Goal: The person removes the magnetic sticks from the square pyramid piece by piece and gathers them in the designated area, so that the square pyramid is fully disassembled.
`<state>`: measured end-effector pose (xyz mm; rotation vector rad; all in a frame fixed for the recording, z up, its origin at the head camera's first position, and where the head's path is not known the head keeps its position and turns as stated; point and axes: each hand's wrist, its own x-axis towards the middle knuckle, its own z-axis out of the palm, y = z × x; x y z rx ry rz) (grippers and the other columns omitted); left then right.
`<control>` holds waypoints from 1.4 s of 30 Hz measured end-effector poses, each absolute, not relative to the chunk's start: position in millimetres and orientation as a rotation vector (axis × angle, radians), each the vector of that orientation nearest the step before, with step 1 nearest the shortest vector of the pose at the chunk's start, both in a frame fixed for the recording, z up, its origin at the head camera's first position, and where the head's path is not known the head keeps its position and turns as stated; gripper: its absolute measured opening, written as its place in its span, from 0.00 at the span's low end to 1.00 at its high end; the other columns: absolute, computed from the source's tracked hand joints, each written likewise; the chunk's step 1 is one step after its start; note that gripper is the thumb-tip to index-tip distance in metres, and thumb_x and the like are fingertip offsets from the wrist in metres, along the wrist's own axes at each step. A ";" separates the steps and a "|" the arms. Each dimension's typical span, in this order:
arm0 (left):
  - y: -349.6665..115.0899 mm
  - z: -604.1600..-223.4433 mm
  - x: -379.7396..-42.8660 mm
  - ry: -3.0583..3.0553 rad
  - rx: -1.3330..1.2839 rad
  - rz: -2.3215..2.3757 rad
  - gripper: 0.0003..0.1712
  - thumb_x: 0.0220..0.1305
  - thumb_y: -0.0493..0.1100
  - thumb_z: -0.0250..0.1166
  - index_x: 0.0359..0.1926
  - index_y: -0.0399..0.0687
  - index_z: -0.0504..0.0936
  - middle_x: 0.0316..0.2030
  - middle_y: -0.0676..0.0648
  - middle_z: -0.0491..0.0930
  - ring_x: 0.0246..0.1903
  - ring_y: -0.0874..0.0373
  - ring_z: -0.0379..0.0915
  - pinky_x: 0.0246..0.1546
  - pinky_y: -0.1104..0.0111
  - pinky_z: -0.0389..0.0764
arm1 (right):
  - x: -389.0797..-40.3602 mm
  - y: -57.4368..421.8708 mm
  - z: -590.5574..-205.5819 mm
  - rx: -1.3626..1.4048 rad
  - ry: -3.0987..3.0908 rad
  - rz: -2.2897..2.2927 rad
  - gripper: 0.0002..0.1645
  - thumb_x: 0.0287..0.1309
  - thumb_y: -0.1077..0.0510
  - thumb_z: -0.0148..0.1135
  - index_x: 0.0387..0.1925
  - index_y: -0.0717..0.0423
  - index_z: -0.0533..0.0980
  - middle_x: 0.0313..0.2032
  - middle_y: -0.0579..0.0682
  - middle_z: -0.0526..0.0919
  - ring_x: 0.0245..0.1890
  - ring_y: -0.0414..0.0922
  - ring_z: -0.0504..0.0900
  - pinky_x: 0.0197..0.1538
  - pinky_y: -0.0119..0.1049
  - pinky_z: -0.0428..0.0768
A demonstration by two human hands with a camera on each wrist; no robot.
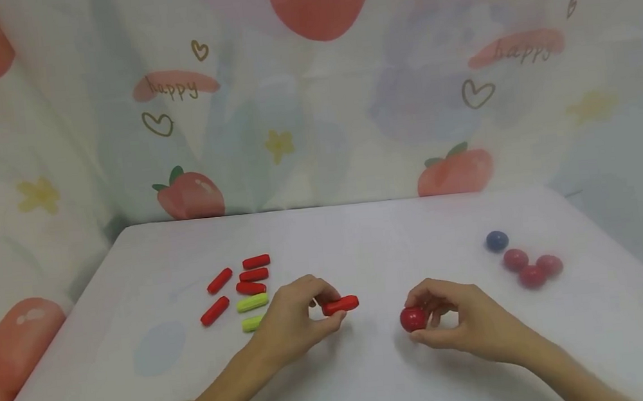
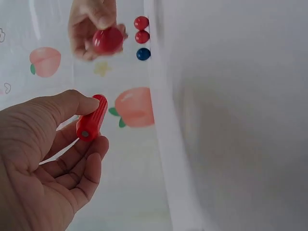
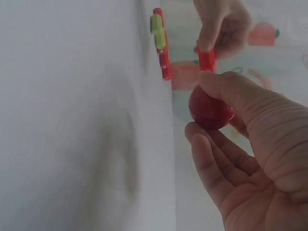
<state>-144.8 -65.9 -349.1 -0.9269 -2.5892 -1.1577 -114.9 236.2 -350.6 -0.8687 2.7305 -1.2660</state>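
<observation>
My left hand point(image 1: 292, 313) pinches a short red rod point(image 1: 341, 304) between thumb and fingers, above the table's middle. In the left wrist view the rod point(image 2: 93, 118) has ridged sides and a small grey disc in its near end. To its right, my right hand point(image 1: 463, 319) holds a glossy red ball point(image 1: 413, 319) by thumb and fingertips. The right wrist view shows the ball point(image 3: 211, 108) close up, with the rod point(image 3: 207, 61) just beyond it. Ball and rod are apart in the head view.
Several red rods point(image 1: 220, 280) and two yellow-green rods point(image 1: 252, 302) lie on the white table point(image 1: 360, 235) at left, one partly behind my left hand. At right sit a blue ball point(image 1: 496, 241) and three red balls point(image 1: 532, 276). A printed cloth point(image 1: 336, 109) hangs behind.
</observation>
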 end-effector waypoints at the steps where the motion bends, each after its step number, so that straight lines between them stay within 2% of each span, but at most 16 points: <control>1: -74.3 -349.0 -143.0 -2.582 -0.909 -1.135 0.13 0.53 0.37 0.80 0.38 0.48 0.85 0.31 0.57 0.81 0.32 0.64 0.76 0.40 0.65 0.84 | -113.3 243.2 -352.1 -0.857 2.768 -1.257 0.20 0.54 0.51 0.79 0.46 0.43 0.78 0.38 0.36 0.84 0.34 0.37 0.82 0.41 0.30 0.83; 5: -109.2 -352.3 -138.2 -2.557 -0.843 -1.094 0.15 0.50 0.36 0.81 0.36 0.51 0.85 0.30 0.60 0.80 0.32 0.70 0.75 0.39 0.67 0.84 | -106.9 276.0 -360.5 -0.773 2.912 -1.216 0.23 0.49 0.57 0.81 0.45 0.44 0.79 0.36 0.36 0.84 0.32 0.36 0.81 0.37 0.26 0.82; 8: -133.0 -355.7 -135.3 -2.547 -0.792 -1.061 0.17 0.48 0.35 0.82 0.36 0.51 0.85 0.30 0.61 0.80 0.31 0.70 0.75 0.37 0.68 0.84 | -103.8 299.5 -363.1 -0.634 2.995 -1.144 0.24 0.47 0.59 0.82 0.46 0.48 0.79 0.37 0.39 0.85 0.31 0.35 0.80 0.36 0.26 0.82; 13: -166.2 -359.2 -128.1 -2.627 -0.601 -0.979 0.18 0.46 0.35 0.83 0.37 0.51 0.85 0.31 0.61 0.82 0.31 0.66 0.77 0.36 0.71 0.83 | -102.9 331.1 -358.7 -0.253 3.074 -0.868 0.28 0.49 0.52 0.81 0.50 0.52 0.79 0.39 0.43 0.85 0.31 0.33 0.79 0.36 0.25 0.81; 17: -183.7 -361.5 -125.4 -2.711 -0.461 -0.929 0.17 0.46 0.36 0.83 0.37 0.50 0.86 0.29 0.60 0.81 0.29 0.66 0.76 0.32 0.72 0.82 | -102.6 355.7 -355.5 -0.039 3.059 -0.747 0.31 0.54 0.46 0.78 0.55 0.53 0.78 0.43 0.47 0.85 0.36 0.39 0.82 0.37 0.23 0.80; 19: -190.3 -362.7 -125.2 -2.744 -0.423 -0.902 0.17 0.47 0.36 0.83 0.38 0.49 0.86 0.28 0.59 0.81 0.27 0.66 0.75 0.31 0.73 0.81 | -101.7 368.7 -355.1 0.044 3.035 -0.725 0.31 0.57 0.43 0.75 0.56 0.54 0.76 0.46 0.50 0.84 0.40 0.44 0.82 0.40 0.29 0.84; 21: -195.6 -363.4 -125.7 -2.774 -0.399 -0.869 0.17 0.47 0.38 0.83 0.38 0.49 0.86 0.27 0.59 0.81 0.26 0.66 0.74 0.29 0.73 0.80 | -100.0 382.9 -354.5 0.128 2.972 -0.709 0.35 0.60 0.38 0.71 0.59 0.55 0.74 0.52 0.54 0.82 0.45 0.50 0.81 0.45 0.42 0.86; 24: -202.9 -364.5 -126.6 -2.814 -0.359 -0.839 0.17 0.48 0.39 0.83 0.39 0.48 0.86 0.27 0.58 0.81 0.26 0.66 0.75 0.29 0.73 0.79 | -97.9 401.3 -355.3 0.289 2.882 -0.715 0.42 0.62 0.32 0.65 0.62 0.59 0.69 0.56 0.62 0.79 0.49 0.60 0.79 0.50 0.64 0.81; 25: -205.2 -365.0 -126.6 -2.829 -0.343 -0.831 0.18 0.47 0.40 0.83 0.39 0.48 0.86 0.27 0.57 0.81 0.26 0.65 0.75 0.28 0.73 0.79 | -97.5 405.9 -356.1 0.344 2.856 -0.720 0.45 0.62 0.30 0.63 0.64 0.60 0.68 0.56 0.63 0.78 0.51 0.63 0.78 0.50 0.68 0.78; 26: -207.7 -365.5 -126.5 -2.847 -0.325 -0.826 0.18 0.47 0.40 0.83 0.39 0.48 0.86 0.27 0.57 0.81 0.27 0.65 0.75 0.28 0.73 0.79 | -97.1 409.6 -357.8 0.376 2.850 -0.736 0.46 0.62 0.30 0.62 0.64 0.61 0.67 0.57 0.65 0.78 0.53 0.67 0.76 0.50 0.70 0.76; 29: -215.3 -367.1 -125.7 -2.908 -0.266 -0.819 0.19 0.47 0.42 0.83 0.40 0.46 0.85 0.28 0.56 0.82 0.27 0.63 0.75 0.27 0.74 0.78 | -97.5 415.5 -361.0 0.450 2.829 -0.777 0.48 0.62 0.29 0.62 0.65 0.63 0.67 0.57 0.67 0.78 0.55 0.69 0.75 0.53 0.74 0.72; 33: -222.5 -370.2 -126.8 -2.976 -0.227 -0.820 0.19 0.48 0.44 0.83 0.39 0.47 0.85 0.28 0.56 0.83 0.27 0.63 0.75 0.27 0.74 0.78 | -98.8 418.4 -362.5 0.398 2.824 -0.755 0.45 0.65 0.31 0.60 0.64 0.63 0.69 0.58 0.67 0.79 0.55 0.68 0.75 0.54 0.78 0.66; 37: -223.5 -373.3 -130.4 -3.001 -0.252 -0.811 0.19 0.47 0.46 0.84 0.39 0.49 0.85 0.28 0.57 0.82 0.27 0.64 0.75 0.28 0.74 0.79 | -99.9 419.8 -363.5 0.374 2.843 -0.707 0.42 0.66 0.33 0.61 0.63 0.63 0.71 0.57 0.66 0.80 0.55 0.68 0.75 0.54 0.77 0.67; 42: -219.4 -374.0 -135.2 -3.014 -0.281 -0.804 0.20 0.47 0.45 0.84 0.40 0.48 0.85 0.28 0.57 0.83 0.27 0.64 0.76 0.30 0.75 0.80 | -102.4 421.4 -364.7 0.380 2.808 -0.690 0.44 0.65 0.30 0.60 0.65 0.61 0.71 0.59 0.67 0.78 0.57 0.69 0.72 0.53 0.78 0.68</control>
